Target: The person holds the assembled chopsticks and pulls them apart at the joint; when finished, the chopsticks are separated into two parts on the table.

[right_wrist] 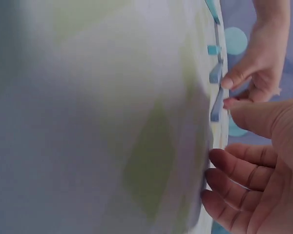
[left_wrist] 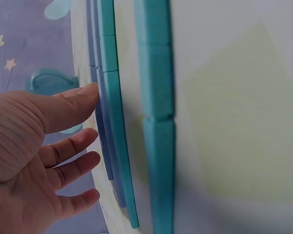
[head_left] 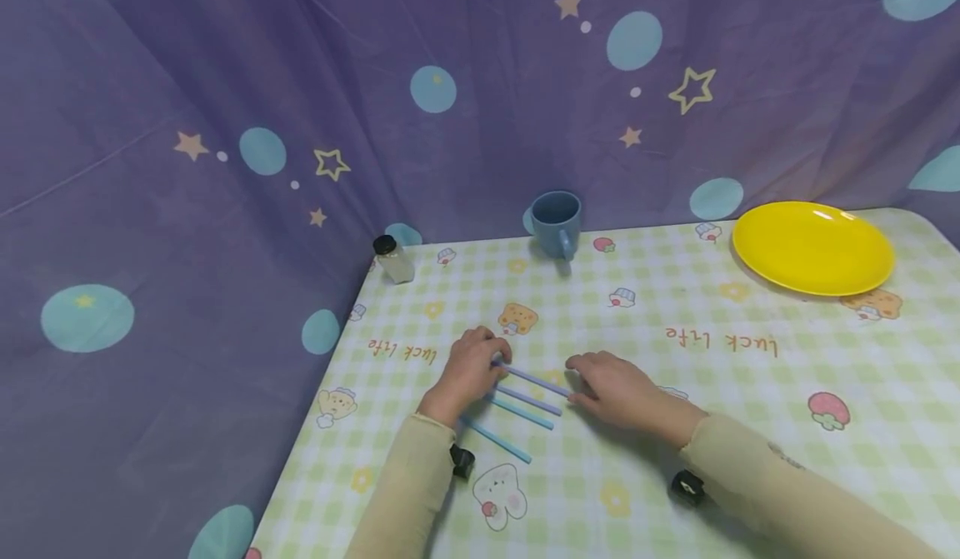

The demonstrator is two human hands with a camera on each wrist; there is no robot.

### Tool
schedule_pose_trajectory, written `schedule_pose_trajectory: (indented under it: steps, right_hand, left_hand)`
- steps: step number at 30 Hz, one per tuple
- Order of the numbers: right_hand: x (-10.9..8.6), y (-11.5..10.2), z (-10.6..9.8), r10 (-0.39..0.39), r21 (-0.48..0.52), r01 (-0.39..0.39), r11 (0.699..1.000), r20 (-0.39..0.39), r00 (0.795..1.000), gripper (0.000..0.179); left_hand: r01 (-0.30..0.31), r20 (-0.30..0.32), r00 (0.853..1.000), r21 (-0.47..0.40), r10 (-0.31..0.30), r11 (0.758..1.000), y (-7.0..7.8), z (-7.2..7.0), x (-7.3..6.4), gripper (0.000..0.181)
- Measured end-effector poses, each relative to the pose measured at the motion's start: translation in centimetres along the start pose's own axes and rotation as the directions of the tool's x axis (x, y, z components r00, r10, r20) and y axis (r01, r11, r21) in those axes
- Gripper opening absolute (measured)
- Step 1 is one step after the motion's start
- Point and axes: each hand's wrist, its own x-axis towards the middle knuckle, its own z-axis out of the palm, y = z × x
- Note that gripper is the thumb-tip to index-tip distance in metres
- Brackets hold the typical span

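Several slim sticks lie roughly side by side: a far periwinkle stick, a second periwinkle stick, a teal stick and a nearer teal stick. Seams cross the sticks in the left wrist view. My left hand pinches the far periwinkle stick near its left end, its index finger mostly hidden behind the thumb. At that stick's other end is my right hand, fingers loosely bent and apart; whether its thumb touches the stick is unclear.
A blue mug stands at the table's back edge, a black-capped jar at the back left corner. Toward the back right lies a yellow plate. The checked tablecloth meets a purple curtain behind and to the left.
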Motion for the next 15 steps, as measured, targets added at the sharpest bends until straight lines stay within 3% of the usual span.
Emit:
schedule_pose_trajectory:
  steps: [3, 7, 15]
  right_hand:
    - [0.7, -0.5, 0.6, 0.002, -0.009, -0.002, 1.000, 0.024, 1.000, 0.023]
    - [1.3, -0.8, 1.1, 0.020, -0.023, -0.019, 1.000, 0.045, 0.999, 0.020]
    - [1.5, -0.7, 1.1, 0.057, 0.013, -0.057, 0.998, -0.003, 0.998, 0.015]
  left_hand:
    - [-0.015, -0.004, 1.000, 0.027, 0.015, 1.000, -0.1, 0.2, 0.1, 0.013]
    - [-0.045, -0.007, 0.999, 0.069, 0.046, 0.997, 0.1, 0.3, 0.1, 0.011]
    - [-0.061, -0.001, 0.998, 0.096, 0.062, 0.993, 0.6, 0.3, 0.3, 0.010]
